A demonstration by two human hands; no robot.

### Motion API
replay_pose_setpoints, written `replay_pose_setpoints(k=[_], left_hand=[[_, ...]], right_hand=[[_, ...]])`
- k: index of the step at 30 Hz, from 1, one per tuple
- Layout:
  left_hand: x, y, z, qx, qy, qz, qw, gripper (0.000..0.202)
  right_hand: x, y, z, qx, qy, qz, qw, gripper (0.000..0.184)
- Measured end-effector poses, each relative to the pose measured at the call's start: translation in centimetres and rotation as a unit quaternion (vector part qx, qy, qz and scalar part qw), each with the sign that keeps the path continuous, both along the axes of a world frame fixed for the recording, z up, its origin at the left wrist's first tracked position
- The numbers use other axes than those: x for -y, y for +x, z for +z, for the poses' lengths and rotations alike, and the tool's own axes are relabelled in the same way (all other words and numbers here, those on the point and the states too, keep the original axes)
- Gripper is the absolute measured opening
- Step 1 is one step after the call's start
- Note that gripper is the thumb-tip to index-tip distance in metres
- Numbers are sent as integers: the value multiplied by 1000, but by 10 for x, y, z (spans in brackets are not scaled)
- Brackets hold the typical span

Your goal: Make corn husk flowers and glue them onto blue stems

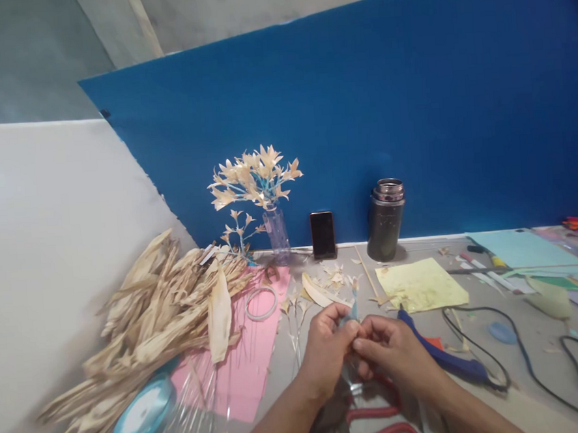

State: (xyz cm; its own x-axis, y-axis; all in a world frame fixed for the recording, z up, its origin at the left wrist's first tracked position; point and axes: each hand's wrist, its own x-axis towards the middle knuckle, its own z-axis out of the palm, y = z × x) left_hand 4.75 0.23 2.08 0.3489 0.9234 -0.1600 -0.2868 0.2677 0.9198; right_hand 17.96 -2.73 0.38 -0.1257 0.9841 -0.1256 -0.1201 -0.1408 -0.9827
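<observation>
Near the front middle of the table, my left hand [329, 345] is closed in a pinch on a small dried-husk flower [355, 287] with a blue strip around its lower part. My right hand [397, 347] is closed too, its fingertips meeting my left thumb at the flower's base; the exact grip there is hidden. Just beneath my hands lie red-handled scissors [376, 410]. To the right of my right hand is a blue glue gun [442, 354] with a black cord. Several small husk flowers on wires [294, 307] lie left of my left hand.
A heap of dried corn husks [167, 302] and a teal ribbon roll [144, 408] occupy the left, beside pink paper [248, 389]. Along the back stand a flower-filled clear bottle [277, 233], a phone [323, 235] and a dark flask [386, 223]. Yellow paper [423, 283] lies at right.
</observation>
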Motion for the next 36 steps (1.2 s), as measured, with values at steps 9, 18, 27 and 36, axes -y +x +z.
replay_pose_setpoints(k=[9, 18, 27, 36], left_hand=[[-1, 0, -3, -81, 132, 21, 988, 16], [10, -3, -4, -169, 262, 13, 950, 9], [7, -1, -4, -128, 214, 4, 968, 10], [10, 7, -11, 68, 15, -106, 992, 38]], right_hand=[[6, 26, 14, 180, 258, -220, 923, 19], [23, 37, 35, 281, 524, -208, 777, 32], [18, 43, 39, 337, 537, -210, 744, 18], [16, 43, 32, 377, 548, -214, 716, 17]])
